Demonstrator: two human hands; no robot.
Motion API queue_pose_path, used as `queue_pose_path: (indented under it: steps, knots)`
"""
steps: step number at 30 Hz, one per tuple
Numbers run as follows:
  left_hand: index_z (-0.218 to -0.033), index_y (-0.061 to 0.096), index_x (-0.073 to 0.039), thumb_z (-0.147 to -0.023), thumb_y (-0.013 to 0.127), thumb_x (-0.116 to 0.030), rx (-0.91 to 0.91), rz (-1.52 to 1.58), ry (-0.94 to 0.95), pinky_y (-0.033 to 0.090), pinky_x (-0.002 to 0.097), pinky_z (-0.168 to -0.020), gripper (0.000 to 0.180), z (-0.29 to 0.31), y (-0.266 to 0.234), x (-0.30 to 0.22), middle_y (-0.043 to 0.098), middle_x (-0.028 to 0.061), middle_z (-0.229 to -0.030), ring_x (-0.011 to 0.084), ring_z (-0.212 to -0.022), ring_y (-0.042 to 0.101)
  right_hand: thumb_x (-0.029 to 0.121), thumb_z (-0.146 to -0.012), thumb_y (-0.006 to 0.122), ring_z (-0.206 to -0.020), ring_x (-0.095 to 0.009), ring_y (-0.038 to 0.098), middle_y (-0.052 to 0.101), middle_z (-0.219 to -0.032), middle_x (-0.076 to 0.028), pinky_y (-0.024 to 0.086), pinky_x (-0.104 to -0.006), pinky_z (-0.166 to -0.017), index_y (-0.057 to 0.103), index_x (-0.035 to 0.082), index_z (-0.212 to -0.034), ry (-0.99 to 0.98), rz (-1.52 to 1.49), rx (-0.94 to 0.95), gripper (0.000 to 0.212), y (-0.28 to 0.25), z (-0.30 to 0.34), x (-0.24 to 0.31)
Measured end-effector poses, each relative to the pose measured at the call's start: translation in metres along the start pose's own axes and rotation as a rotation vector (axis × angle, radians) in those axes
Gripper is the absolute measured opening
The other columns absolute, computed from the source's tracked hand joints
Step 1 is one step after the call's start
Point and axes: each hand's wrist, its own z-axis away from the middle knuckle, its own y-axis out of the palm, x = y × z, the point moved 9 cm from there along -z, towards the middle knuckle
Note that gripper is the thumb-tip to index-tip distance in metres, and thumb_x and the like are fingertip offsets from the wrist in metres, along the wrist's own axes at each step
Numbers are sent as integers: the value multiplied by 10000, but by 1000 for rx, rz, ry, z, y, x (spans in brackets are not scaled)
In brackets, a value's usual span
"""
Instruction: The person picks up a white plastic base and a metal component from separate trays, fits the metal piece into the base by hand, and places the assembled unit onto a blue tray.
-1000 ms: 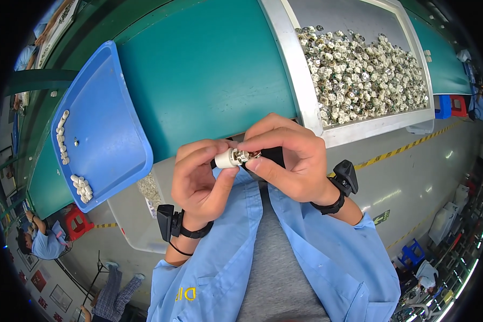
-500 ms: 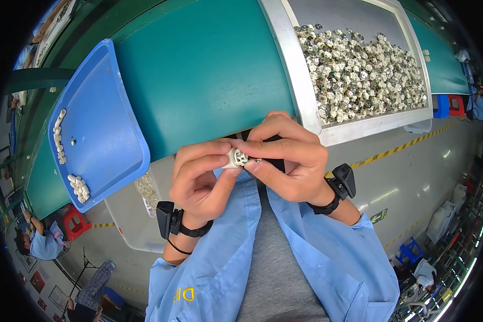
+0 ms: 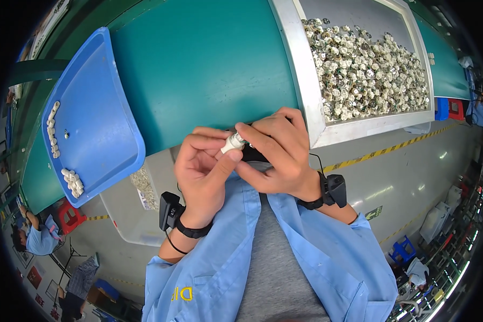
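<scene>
Your left hand (image 3: pixel 201 169) pinches a small white cylinder (image 3: pixel 232 144) between thumb and fingertips, in front of your chest near the worktop's (image 3: pixel 204 64) front edge. Your right hand (image 3: pixel 282 153) bends around the cylinder's far end, index fingertip at its top; the fingers cover that end, so you cannot tell whether they grip anything. Each wrist wears a black strapped device.

To your right, the framed metal tray (image 3: pixel 370 127) brings its near corner close to your right knuckles; inside lies a heap of small white and metallic parts (image 3: pixel 367 75). To your left, the blue tray (image 3: pixel 99 107) carries a row of white pieces (image 3: pixel 52 129), a cluster of white pieces (image 3: pixel 72 182) and one tiny part (image 3: pixel 66 134). A translucent bin (image 3: pixel 131 225) sits below, beside your left forearm.

Half a second ago the cylinder lay nearly level, its metal contacts showing; now it tilts up to the right, and your right thumb has dropped away from it.

Bare green surface stretches between the two trays, beyond your fingertips. Past the worktop's front edge on your right is grey floor (image 3: pixel 354 177) with striped tape (image 3: pixel 386 145).
</scene>
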Motion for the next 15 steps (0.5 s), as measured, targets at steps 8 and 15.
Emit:
queue_pose_path:
  steps: [8,15]
  knots:
    - [-1030,585,-9,-1003,545,-124,225,-22,-385,480,278,-865,125,22,-16,50,635,96,-1042,144,-973,621,132,-636,735,-586,-197,563,595,-707,-34,461,-331,-645,698,11,-962,-26,-152,-24,350,15,37,-11]
    - [-1078,613,-8,-1035,496,-235,357,34,-691,475,268,-862,260,45,-15,92,646,62,-1033,120,-961,604,199,-702,747,-545,-211,538,601,-671,-62,487,-329,-582,706,-11,-927,2,-240,-48,310,36,66,-33]
